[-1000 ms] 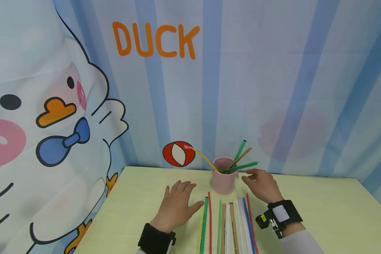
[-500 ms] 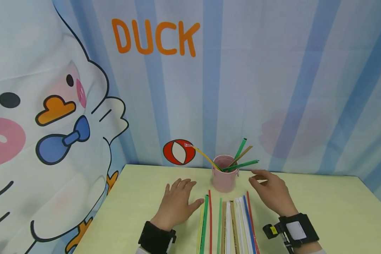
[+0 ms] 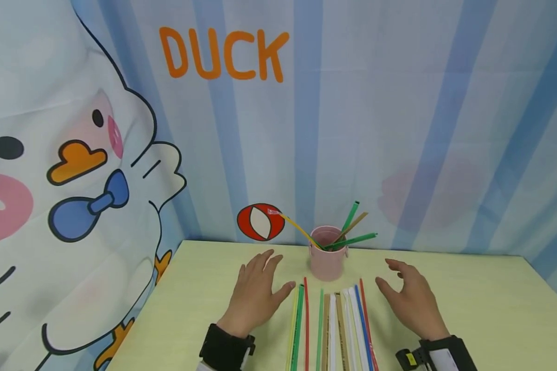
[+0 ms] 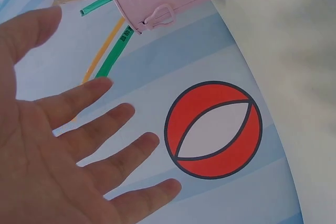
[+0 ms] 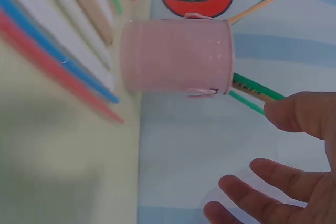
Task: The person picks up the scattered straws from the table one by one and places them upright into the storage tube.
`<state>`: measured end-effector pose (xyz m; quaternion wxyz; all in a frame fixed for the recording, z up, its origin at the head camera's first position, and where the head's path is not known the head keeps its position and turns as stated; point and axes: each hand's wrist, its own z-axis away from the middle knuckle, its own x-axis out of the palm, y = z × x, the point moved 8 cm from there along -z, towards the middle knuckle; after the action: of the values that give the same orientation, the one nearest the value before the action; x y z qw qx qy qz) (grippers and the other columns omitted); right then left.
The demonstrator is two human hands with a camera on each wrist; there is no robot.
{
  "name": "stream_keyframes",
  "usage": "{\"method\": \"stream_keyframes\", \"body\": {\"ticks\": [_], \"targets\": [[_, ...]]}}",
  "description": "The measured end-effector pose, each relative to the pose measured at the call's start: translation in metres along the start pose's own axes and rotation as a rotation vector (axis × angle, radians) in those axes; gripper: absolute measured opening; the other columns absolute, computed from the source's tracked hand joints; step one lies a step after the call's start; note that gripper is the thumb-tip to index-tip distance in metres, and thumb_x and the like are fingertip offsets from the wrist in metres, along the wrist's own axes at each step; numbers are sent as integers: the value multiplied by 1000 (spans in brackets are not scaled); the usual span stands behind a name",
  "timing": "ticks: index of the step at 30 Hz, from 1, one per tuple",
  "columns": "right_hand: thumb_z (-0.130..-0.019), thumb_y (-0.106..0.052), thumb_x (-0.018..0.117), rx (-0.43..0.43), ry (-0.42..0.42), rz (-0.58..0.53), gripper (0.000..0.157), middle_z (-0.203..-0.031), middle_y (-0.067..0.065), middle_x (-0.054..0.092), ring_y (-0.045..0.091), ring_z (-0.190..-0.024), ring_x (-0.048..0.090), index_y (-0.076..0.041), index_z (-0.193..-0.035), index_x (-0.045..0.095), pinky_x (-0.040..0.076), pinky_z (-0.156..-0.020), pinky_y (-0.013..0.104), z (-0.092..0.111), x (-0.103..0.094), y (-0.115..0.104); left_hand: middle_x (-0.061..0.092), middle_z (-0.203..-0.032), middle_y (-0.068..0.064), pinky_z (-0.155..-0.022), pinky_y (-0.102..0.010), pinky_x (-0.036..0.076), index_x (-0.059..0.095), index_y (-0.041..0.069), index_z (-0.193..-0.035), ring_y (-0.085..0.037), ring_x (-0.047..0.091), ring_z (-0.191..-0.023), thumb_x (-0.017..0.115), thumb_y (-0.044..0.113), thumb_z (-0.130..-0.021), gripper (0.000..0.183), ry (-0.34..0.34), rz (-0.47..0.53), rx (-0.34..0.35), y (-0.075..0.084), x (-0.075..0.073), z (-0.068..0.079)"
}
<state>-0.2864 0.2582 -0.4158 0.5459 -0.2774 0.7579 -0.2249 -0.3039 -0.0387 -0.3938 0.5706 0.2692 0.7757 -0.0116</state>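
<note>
Watching remotely, I see the left grip (image 3: 255,299) and right grip (image 3: 413,301) released, fingers apart, flanking a row of straws (image 3: 332,332) on the worktop (image 3: 487,304); beyond, between both, a pink bucket (image 3: 327,267) stands upright, holding more straws (image 3: 359,239).

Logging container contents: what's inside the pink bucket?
A yellow straw, a brown straw and green straws stick out of the pink bucket. Its side hides their lower ends and the bottom; anything shorter can't be seen.
</note>
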Motion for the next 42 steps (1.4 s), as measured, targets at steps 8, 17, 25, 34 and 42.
{"method": "stream_keyframes", "body": {"ticks": [8, 17, 25, 34, 42], "targets": [[-93, -29, 64, -17, -6, 65, 56, -130, 33, 47, 51, -116, 39, 4, -135, 48, 37, -91, 65, 5, 16, 15, 41, -145, -14, -106, -58, 33, 43, 7, -142, -28, 33, -132, 62, 50, -90, 70, 42, -2, -8, 2, -2, -3], [-91, -27, 67, -42, -5, 98, 52, -129, 30, 48, 49, -114, 39, 1, -132, 53, 41, -85, 64, 8, 26, 14, 51, -135, -12, -98, -54, 42, 50, 8, -138, -29, 42, -123, 64, 47, -90, 64, -24, -25, -43, 1, 13, -3], [-89, -27, 68, -54, 9, 87, 49, -128, 28, 51, 48, -113, 41, -1, -129, 56, 41, -86, 65, 7, 28, 16, 61, -106, -11, -67, -43, 53, 64, 6, -117, -27, 57, -88, 75, 39, -82, 50, -211, -76, -120, -6, 47, 4], [-88, -28, 68, -49, 8, 89, 50, -129, 25, 51, 48, -114, 42, -2, -130, 56, 41, -84, 66, 5, 30, 20, 57, -72, -1, -53, -38, 47, 58, 9, -88, -19, 52, -59, 78, 34, -78, 32, -453, -82, -186, -13, 85, 18], [-88, -28, 68, -49, 2, 87, 50, -129, 26, 51, 47, -113, 43, -2, -130, 55, 43, -83, 66, 6, 30, 21, 57, -69, -5, -55, -39, 47, 58, 4, -88, -21, 51, -57, 73, 23, -79, 26, -514, -59, -214, -8, 92, 20]]}}
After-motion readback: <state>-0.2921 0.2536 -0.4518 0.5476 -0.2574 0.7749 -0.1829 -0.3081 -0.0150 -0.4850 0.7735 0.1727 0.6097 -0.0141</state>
